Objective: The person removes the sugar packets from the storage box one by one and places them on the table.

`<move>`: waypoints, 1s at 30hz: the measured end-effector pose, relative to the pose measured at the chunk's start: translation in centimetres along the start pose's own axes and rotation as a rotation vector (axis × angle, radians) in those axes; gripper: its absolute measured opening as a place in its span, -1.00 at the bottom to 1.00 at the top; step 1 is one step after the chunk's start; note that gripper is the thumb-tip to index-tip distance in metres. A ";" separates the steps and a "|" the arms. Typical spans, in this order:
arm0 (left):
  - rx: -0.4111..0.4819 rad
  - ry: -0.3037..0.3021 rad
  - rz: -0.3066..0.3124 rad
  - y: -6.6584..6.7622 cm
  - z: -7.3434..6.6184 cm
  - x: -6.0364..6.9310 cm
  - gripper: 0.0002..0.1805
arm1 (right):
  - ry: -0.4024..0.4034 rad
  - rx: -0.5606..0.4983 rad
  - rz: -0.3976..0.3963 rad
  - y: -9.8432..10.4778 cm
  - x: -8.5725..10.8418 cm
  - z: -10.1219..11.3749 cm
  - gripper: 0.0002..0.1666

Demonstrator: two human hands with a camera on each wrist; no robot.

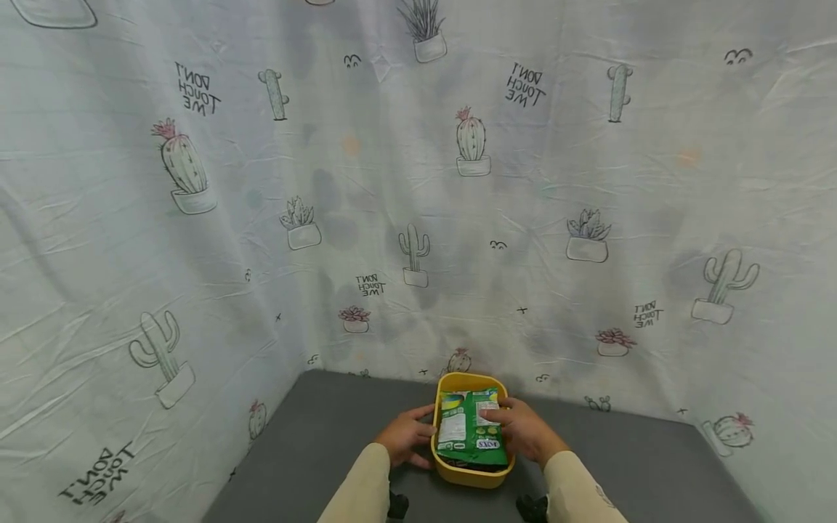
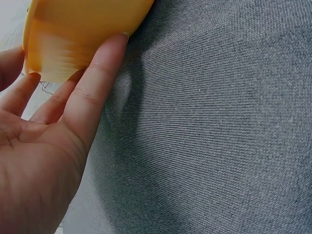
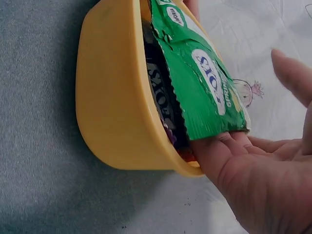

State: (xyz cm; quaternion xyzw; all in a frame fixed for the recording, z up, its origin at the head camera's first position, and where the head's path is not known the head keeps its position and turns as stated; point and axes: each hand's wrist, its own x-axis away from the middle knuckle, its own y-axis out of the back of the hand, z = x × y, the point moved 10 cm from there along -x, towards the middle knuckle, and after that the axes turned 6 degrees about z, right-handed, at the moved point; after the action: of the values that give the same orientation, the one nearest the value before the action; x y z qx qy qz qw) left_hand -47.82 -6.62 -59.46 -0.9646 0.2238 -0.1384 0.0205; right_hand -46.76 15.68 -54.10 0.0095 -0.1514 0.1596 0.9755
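Observation:
A yellow plastic basket (image 1: 471, 476) stands on the grey table, and a green snack packet (image 1: 476, 428) lies on top of its contents. My left hand (image 1: 407, 436) is at the basket's left side; in the left wrist view its nearly straight fingers (image 2: 92, 87) touch the outer wall. My right hand (image 1: 523, 430) reaches over the right rim. In the right wrist view its fingers (image 3: 214, 151) are tucked at the packet's edge, between it and the rim, while the thumb (image 3: 292, 73) stands apart. Beneath the green packet a black packet (image 3: 163, 92) shows, partly hidden.
The grey table (image 1: 353, 407) extends to both sides of the basket. Behind and beside it hangs a pale curtain (image 1: 418, 319) printed with cacti, close to the table's back edge. Something red and purple peeks from the basket's inside under the packets.

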 end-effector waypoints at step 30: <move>0.030 0.004 0.014 -0.1 -0.2 -0.2 -0.23 | 0.023 0.201 -0.164 1.0 0.0 1.5 -0.27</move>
State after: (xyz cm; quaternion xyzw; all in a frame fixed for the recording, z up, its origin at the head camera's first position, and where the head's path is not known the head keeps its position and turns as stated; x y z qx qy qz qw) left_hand -48.00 -6.46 -59.31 -0.9623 0.2283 -0.1436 0.0354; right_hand -47.48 16.53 -52.67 0.1178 -0.1223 0.0936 0.9810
